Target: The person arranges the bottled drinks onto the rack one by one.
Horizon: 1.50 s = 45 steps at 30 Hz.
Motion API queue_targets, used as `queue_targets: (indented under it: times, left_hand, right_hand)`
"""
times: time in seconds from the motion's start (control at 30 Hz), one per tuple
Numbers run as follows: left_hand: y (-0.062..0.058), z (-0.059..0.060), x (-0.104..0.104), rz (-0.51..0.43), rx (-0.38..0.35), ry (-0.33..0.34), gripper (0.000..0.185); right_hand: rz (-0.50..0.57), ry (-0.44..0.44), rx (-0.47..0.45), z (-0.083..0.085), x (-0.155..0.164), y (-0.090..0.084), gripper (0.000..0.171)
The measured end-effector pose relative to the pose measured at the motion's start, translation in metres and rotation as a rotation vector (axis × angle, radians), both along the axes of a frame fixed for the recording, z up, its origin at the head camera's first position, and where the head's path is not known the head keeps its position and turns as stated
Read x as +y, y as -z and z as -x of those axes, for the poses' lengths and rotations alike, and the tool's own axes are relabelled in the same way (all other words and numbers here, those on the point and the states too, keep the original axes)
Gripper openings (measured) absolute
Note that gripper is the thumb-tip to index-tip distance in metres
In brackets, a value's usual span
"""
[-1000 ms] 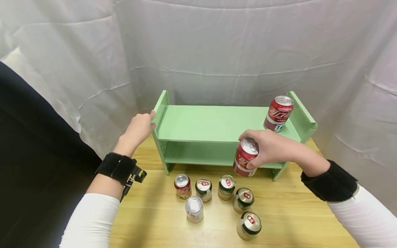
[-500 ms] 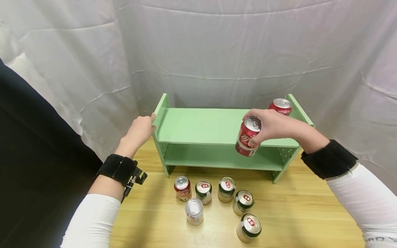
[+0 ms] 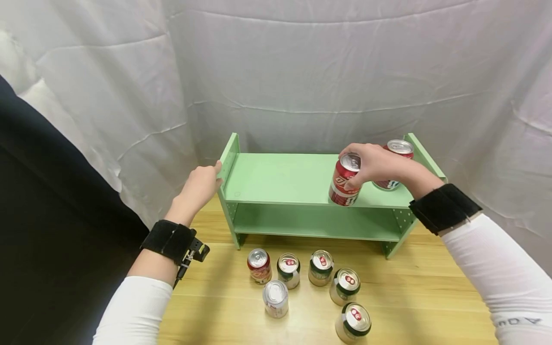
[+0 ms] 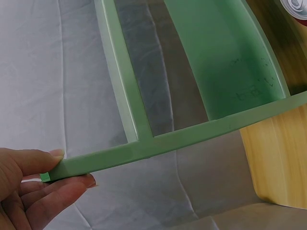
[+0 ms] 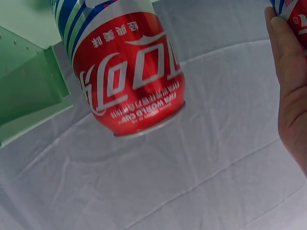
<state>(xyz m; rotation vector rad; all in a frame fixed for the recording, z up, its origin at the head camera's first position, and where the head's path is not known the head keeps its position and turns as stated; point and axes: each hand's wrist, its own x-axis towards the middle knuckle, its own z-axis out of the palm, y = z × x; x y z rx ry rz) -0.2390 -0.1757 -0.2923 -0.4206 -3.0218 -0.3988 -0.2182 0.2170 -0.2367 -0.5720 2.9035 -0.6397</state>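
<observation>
My left hand [image 3: 200,187] pinches the top of the left side panel of a green two-tier shelf [image 3: 276,178]. In the left wrist view, the thumb lies on one side of that panel [image 4: 110,158] and the fingers on the other. With curled fingers and thumb, my right hand [image 3: 375,163] grips a red cola can [image 3: 339,186] near its top. The can is upright, its base overlapping the front edge of the upper board. Behind the hand, a second red cola can [image 5: 129,72] stands at the right end of the upper board, partly hidden in the head view.
On the wooden table [image 3: 233,306] before the shelf stand a red can [image 3: 259,268], a silver can [image 3: 276,299] and several green-and-gold cans [image 3: 320,269]. A pale curtain [image 3: 302,67] hangs behind, and dark cloth [image 3: 51,230] lies at the left.
My right hand has raised the red cola can from in front of the lower tier to the upper board's front edge. The left hand keeps its hold on the shelf.
</observation>
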Motion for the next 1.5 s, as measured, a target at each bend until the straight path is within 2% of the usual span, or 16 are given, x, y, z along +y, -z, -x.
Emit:
queue_targets:
  times: [0.23,0.53,0.87,1.13,1.5]
  left_hand:
    - [0.000,-0.005,-0.005,0.008,0.010,-0.007,0.057]
    - [-0.006,-0.006,-0.006,0.016,0.039,0.002,0.055]
    - [-0.006,-0.008,-0.003,0.015,0.027,0.000,0.056]
    - [-0.010,-0.010,0.002,0.029,0.023,0.001,0.056]
    - [-0.010,-0.008,0.007,0.018,0.039,0.013,0.056]
  right_hand:
    - [0.012,-0.013,-0.018,0.010,-0.002,0.006,0.062]
    - [0.012,0.019,-0.051,0.015,0.000,0.010,0.066]
    - [-0.001,0.026,-0.061,0.026,0.002,0.008,0.063]
    - [0.000,0.037,-0.074,0.037,0.008,0.008,0.060]
    - [0.034,0.064,-0.117,0.048,0.017,0.005,0.067]
